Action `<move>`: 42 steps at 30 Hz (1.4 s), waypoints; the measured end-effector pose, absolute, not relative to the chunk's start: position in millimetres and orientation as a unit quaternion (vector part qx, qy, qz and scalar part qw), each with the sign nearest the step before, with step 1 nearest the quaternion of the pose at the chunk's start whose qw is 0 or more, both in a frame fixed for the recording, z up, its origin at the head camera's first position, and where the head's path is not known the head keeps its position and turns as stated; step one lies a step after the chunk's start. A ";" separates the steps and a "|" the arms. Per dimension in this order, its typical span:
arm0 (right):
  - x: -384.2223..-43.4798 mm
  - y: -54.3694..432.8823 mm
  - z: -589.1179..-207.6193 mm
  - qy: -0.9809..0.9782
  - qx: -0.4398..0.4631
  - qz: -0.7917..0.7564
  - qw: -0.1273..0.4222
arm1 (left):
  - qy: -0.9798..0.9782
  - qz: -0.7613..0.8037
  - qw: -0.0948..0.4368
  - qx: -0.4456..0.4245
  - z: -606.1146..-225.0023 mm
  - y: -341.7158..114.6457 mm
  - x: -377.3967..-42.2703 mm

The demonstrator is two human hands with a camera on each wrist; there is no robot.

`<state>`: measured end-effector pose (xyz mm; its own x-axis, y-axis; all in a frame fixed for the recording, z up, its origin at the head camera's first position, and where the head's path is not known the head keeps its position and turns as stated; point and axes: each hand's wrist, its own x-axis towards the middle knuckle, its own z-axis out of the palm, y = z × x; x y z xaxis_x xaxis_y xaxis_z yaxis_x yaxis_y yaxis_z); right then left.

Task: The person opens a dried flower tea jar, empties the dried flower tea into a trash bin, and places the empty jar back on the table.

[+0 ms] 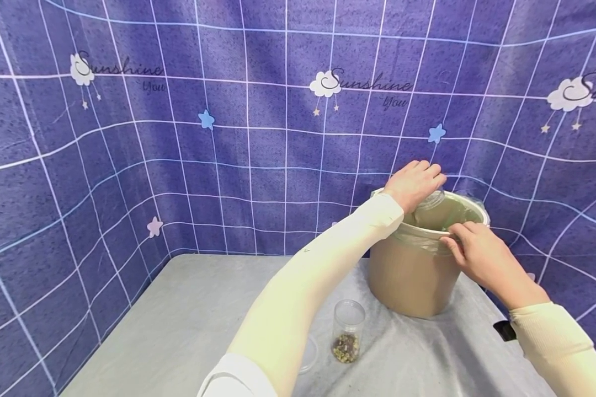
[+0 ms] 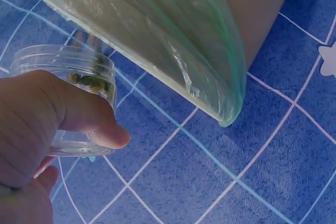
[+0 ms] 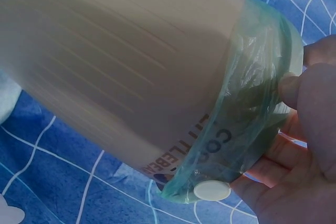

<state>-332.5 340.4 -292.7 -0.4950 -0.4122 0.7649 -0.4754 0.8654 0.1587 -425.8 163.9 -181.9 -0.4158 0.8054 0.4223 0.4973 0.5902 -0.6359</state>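
My left hand point(image 1: 414, 184) grips a clear plastic jar point(image 1: 433, 199) over the opening of a tan trash bin point(image 1: 412, 275). In the left wrist view, a few yellow-green dried bits point(image 2: 90, 82) cling inside this jar, near its threaded mouth; the thumb lies across its side. My right hand point(image 1: 484, 253) holds the bin's near right rim, pinching the edge where a thin green plastic bag point(image 3: 262, 66) folds over it. A second clear jar point(image 1: 349, 331), with dried yellow-green and dark pieces at its bottom, stands upright on the table before the bin.
A clear round lid point(image 1: 308, 354) lies left of the standing jar, partly hidden by my left sleeve. The bin stands at the back right of the grey-covered table point(image 1: 198, 298). A blue gridded curtain point(image 1: 268, 138) hangs behind. Something small and black point(image 1: 504, 331) is beside the right cuff.
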 end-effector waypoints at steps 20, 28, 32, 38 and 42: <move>-331.0 343.2 -290.8 -0.858 0.264 0.039 0.440 | -0.803 0.274 0.335 -0.410 -176.7 173.3 -424.1; -333.8 341.2 -291.3 -0.853 0.269 0.041 0.444 | -0.797 0.295 0.324 -0.416 -171.9 169.9 -425.4; -334.4 340.9 -292.5 -0.854 0.269 0.041 0.443 | -0.796 0.307 0.313 -0.417 -168.6 170.0 -423.6; -333.4 341.0 -293.3 -0.856 0.266 0.040 0.442 | -0.799 0.315 0.286 -0.425 -164.7 170.9 -419.5; -332.4 341.4 -293.2 -0.858 0.261 0.040 0.441 | -0.799 0.320 0.287 -0.420 -163.6 171.1 -417.7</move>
